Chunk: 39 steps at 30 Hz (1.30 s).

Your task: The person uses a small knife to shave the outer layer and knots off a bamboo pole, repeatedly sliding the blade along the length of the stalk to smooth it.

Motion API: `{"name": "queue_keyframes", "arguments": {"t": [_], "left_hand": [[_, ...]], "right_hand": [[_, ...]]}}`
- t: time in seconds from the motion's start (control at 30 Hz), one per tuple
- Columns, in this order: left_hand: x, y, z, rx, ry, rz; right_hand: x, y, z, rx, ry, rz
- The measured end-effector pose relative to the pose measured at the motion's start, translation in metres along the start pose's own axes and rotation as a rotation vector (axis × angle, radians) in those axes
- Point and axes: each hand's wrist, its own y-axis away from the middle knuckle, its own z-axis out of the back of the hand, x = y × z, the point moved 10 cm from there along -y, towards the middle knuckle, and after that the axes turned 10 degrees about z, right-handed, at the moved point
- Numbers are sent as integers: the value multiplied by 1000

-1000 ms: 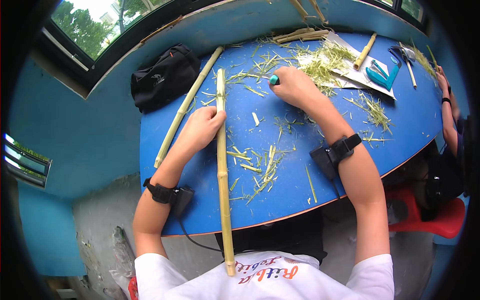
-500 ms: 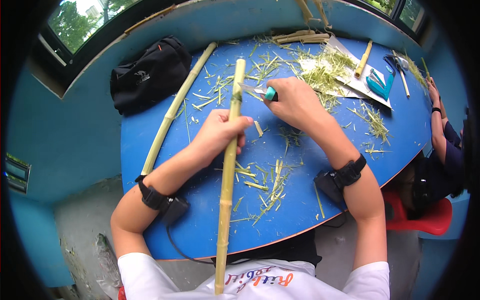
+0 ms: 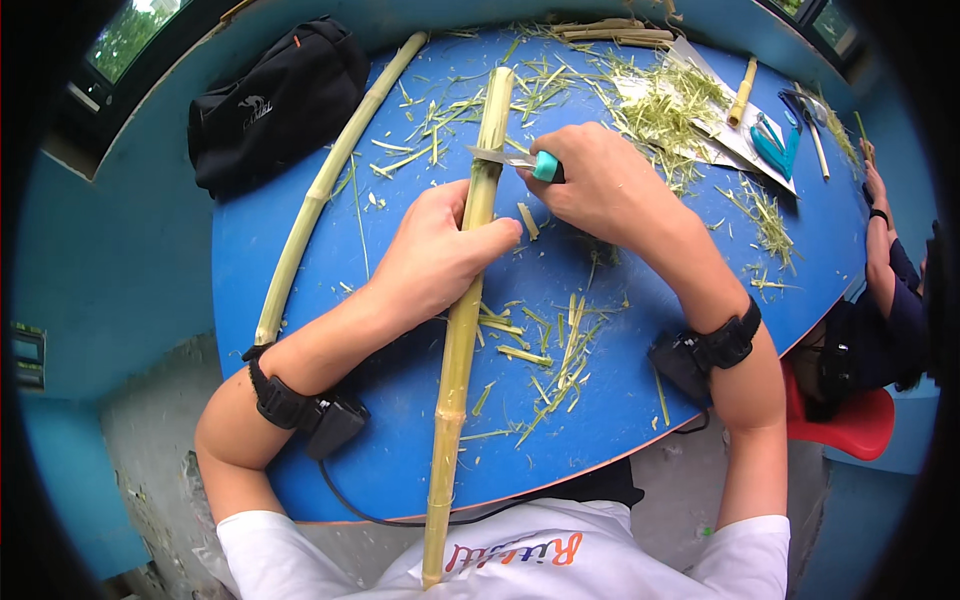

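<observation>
Since half a second ago, the blade of the knife (image 3: 505, 157) has moved from the right edge of the bamboo pole (image 3: 454, 385) to lie across it, its tip now reaching past the left side, at the dark ring below the upper end. The pole slants upward in front of the person, its top over the blue table (image 3: 395, 435) and its lower end over the white shirt (image 3: 575, 530). The left hand (image 3: 440, 240) grips the pole below the blade, thumb laid over the top. The right hand (image 3: 600, 180) is closed around the knife's teal and black handle.

Pale green shavings (image 3: 570, 350) are scattered to the right of the pole, and a heap (image 3: 665, 112) covers part of the white paper (image 3: 742, 150) farther off. A second bamboo pole (image 3: 318, 190) lies to the left, beside a black bag (image 3: 280, 110). A short bamboo piece (image 3: 743, 92) and a teal tool (image 3: 777, 152) are on the right side. Beyond them, at the right edge, shows another person's arm (image 3: 880, 240), near a red seat (image 3: 850, 428).
</observation>
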Motion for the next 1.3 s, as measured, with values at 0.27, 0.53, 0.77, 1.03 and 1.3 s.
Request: {"name": "queue_keyframes", "arguments": {"t": [0.27, 0.53, 0.77, 1.03, 1.3], "left_hand": [[6, 1, 2, 67, 172, 0], [2, 5, 4, -20, 118, -20], [-1, 4, 4, -34, 69, -41], [-3, 4, 6, 63, 215, -28], [-5, 5, 1, 209, 598, -2]], "right_hand": [[17, -2, -2, 6, -121, -9], [11, -4, -2, -103, 20, -13], [-4, -15, 19, -230, 197, -37], [9, -12, 19, -275, 56, 110], [20, -2, 1, -63, -72, 27]]}}
